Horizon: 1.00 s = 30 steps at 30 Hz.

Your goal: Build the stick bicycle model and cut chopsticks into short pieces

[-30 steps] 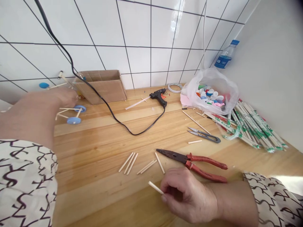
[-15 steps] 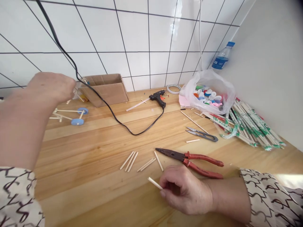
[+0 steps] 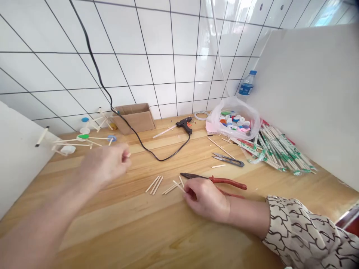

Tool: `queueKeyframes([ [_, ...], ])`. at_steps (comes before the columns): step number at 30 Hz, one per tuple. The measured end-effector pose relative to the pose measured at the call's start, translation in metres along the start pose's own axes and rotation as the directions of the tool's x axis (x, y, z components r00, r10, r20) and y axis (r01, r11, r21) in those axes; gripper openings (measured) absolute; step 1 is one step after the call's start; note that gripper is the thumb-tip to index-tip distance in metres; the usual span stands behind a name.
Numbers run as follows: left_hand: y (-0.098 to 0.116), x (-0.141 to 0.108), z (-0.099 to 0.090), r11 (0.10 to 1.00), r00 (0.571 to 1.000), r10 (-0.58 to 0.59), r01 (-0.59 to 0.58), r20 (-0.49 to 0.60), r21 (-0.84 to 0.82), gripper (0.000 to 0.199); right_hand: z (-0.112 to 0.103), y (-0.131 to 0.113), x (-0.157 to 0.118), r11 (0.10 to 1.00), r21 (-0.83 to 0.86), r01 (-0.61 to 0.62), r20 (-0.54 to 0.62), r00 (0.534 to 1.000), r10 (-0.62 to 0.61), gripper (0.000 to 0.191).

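Observation:
My right hand pinches a short wooden stick, which points up and left over the table. Just behind that hand lie red-handled long-nose pliers, partly hidden by it. Several cut stick pieces rest to the left of the hand. My left hand is closed above the table on the left, somewhat blurred, and whatever its fingers hold is too small to make out. Behind it stand frames built of sticks with bottle-cap wheels, one with a green cap and a blue cap wheel.
A cardboard box stands by the tiled wall. A black glue gun trails its cord across the table. To the right are thread snips, a plastic bag of bottle caps, bundled wrapped chopsticks and a water bottle.
My left hand has come back right and towards me, away from the stick frames. My right hand still holds its stick, now nearer the loose pieces. The view has shifted, showing more on the left.

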<state>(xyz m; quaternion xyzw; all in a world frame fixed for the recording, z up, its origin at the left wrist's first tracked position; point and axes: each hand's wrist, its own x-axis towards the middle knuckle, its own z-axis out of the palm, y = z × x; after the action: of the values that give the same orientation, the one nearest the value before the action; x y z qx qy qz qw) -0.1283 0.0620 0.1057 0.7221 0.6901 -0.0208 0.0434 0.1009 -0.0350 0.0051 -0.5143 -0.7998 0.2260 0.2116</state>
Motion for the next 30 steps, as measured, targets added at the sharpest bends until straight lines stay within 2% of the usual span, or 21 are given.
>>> queueKeyframes([
  [1,0.003,-0.007,0.008,0.999,1.0,-0.02,0.02,-0.003,0.026,0.008,-0.001,-0.001,0.002,0.997,-0.076,-0.001,0.023,1.0,0.003,0.005],
  [5,0.016,-0.031,0.032,0.996,0.995,0.089,-0.089,0.052,0.0,0.007,-0.004,-0.007,0.006,0.954,-0.299,-0.023,0.112,0.992,0.059,0.011],
  [9,0.029,-0.049,0.038,0.987,0.984,0.162,-0.16,0.073,-0.027,0.007,-0.003,-0.012,0.01,0.932,-0.359,-0.045,0.113,0.989,0.091,0.015],
  [14,0.043,-0.06,0.042,0.979,0.979,0.197,-0.195,0.043,-0.056,0.008,-0.005,-0.018,0.01,0.913,-0.402,-0.068,0.124,0.984,0.128,0.017],
  [17,0.053,-0.066,0.044,0.974,0.979,0.201,-0.197,0.026,-0.113,0.01,-0.021,-0.023,0.008,0.905,-0.416,-0.091,0.132,0.978,0.159,0.017],
  [21,0.077,-0.073,0.038,0.959,0.975,0.223,-0.219,0.003,-0.178,0.011,-0.058,-0.016,0.003,0.886,-0.432,-0.17,0.08,0.971,0.225,0.02],
  [23,0.093,-0.073,0.036,0.936,0.95,0.305,-0.312,-0.064,-0.166,0.012,-0.073,-0.001,0.002,0.877,-0.434,-0.206,0.059,0.965,0.256,0.02],
  [24,0.101,-0.072,0.036,0.908,0.918,0.386,-0.396,-0.092,-0.141,0.014,-0.079,0.008,0.002,0.875,-0.433,-0.219,0.051,0.963,0.266,0.018],
  [27,0.127,-0.063,0.043,0.854,0.863,0.496,-0.505,-0.098,-0.126,0.016,-0.086,0.039,0.004,0.875,-0.425,-0.232,0.045,0.96,0.276,0.015],
  [30,0.151,-0.049,0.058,0.795,0.804,0.587,-0.595,-0.095,-0.119,0.019,-0.086,0.064,0.007,0.864,-0.439,-0.247,0.015,0.959,0.282,0.015],
])
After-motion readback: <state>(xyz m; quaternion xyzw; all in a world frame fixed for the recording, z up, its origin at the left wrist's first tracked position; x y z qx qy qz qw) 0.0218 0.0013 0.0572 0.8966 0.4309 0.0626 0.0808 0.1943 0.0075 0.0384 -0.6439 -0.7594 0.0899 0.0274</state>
